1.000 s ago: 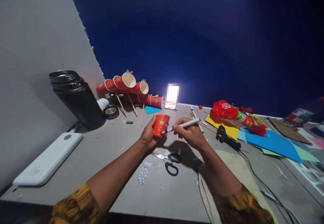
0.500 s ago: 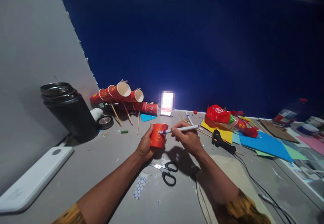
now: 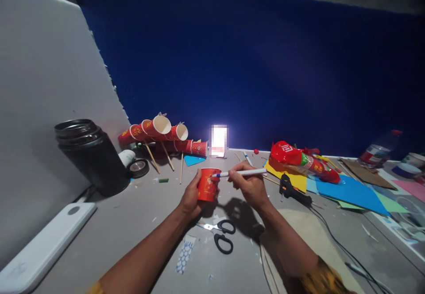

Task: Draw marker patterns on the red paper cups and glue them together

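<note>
My left hand is wrapped round a red paper cup with gold print, held upright above the table. Between the fingers of my right hand is a white marker with a blue end. Its tip points left at the upper part of the cup's side; whether it touches I cannot tell. Black-handled scissors lie with their blades apart below the cup. Beside them is a paper strip with a blue scale pattern.
Left are a black flask, its lid, a white flat device and red cups with sticks. A glowing phone stands behind. Right lie a glue gun, coloured paper and a red plastic bag.
The whole view has shifted slightly, with the table lower in the picture. My right hand and the marker have moved a little to the right relative to the cup.
</note>
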Demonstrator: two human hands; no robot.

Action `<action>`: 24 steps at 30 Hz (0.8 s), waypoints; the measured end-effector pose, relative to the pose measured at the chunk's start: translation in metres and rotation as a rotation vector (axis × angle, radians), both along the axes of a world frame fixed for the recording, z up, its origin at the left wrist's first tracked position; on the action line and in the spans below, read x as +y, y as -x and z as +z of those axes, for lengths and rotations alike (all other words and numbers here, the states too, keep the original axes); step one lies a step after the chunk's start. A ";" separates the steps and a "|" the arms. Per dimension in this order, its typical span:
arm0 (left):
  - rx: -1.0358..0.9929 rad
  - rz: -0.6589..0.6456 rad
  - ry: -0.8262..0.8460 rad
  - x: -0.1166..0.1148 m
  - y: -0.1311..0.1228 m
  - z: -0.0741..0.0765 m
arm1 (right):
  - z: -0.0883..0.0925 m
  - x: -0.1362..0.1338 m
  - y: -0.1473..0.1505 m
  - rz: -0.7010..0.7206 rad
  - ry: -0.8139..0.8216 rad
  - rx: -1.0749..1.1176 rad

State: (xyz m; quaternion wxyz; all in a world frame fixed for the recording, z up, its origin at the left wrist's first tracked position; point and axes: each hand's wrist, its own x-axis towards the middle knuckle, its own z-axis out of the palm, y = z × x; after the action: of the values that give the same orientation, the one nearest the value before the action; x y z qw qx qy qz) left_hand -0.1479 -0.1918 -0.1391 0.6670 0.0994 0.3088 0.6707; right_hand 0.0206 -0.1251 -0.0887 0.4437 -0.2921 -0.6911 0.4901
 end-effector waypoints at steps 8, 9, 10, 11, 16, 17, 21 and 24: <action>0.026 0.002 0.024 0.000 -0.003 -0.001 | 0.003 0.002 -0.004 0.158 0.044 -0.102; 0.024 0.002 0.011 0.000 -0.004 -0.001 | 0.003 0.002 -0.004 0.114 0.029 -0.073; 0.028 0.005 -0.008 0.000 -0.004 -0.002 | 0.003 0.002 -0.004 0.049 0.009 -0.036; 0.039 0.010 -0.026 0.000 -0.004 -0.002 | 0.003 0.002 -0.003 -0.015 -0.007 -0.007; 0.048 0.067 -0.025 0.000 -0.005 -0.008 | 0.001 0.000 -0.002 0.104 0.020 -0.095; 0.046 0.077 -0.021 0.001 -0.005 -0.009 | 0.001 0.000 -0.002 0.170 0.038 -0.120; 0.035 0.091 -0.034 0.003 -0.004 -0.009 | 0.002 0.000 -0.004 0.035 0.007 -0.047; 0.049 0.082 -0.037 0.003 -0.004 -0.009 | -0.001 0.002 -0.004 -0.094 -0.058 -0.039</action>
State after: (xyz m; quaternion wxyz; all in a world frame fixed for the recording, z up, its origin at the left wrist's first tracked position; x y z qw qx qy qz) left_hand -0.1436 -0.1892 -0.1477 0.6293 0.1153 0.3165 0.7004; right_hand 0.0244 -0.1234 -0.0893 0.4611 -0.3206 -0.6990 0.4427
